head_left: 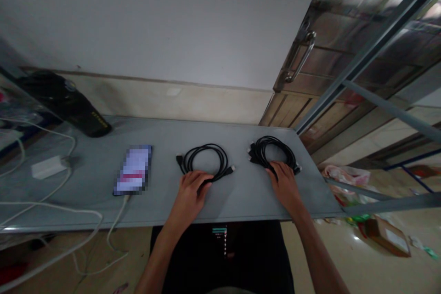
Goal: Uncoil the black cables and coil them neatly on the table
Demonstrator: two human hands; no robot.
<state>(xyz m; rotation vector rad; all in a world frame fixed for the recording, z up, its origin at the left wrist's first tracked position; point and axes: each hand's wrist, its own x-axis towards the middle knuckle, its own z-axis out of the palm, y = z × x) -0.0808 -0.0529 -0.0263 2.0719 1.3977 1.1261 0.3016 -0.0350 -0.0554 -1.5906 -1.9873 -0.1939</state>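
A single coiled black cable (224, 157) lies on the grey tabletop, with a connector sticking out on each side. My left hand (193, 186) is closed on the near edge of that coil, thumb and fingers around the strands. Further right is a thicker bundle of coiled black cables (259, 152), several connector ends showing at its left and one or more at its right. At the bundle's near side, my right hand (283, 181) grips the strands with its fingers bent over them. Both coils rest flat, apart from each other.
Left of the coils lies a phone (133, 170) plugged into a white cable (119, 216). A white adapter (48, 167) and a tipped black bottle (69, 105) are further left. The grey tabletop (227, 202) meets a wall behind; a metal frame post (347, 69) rises at the right.
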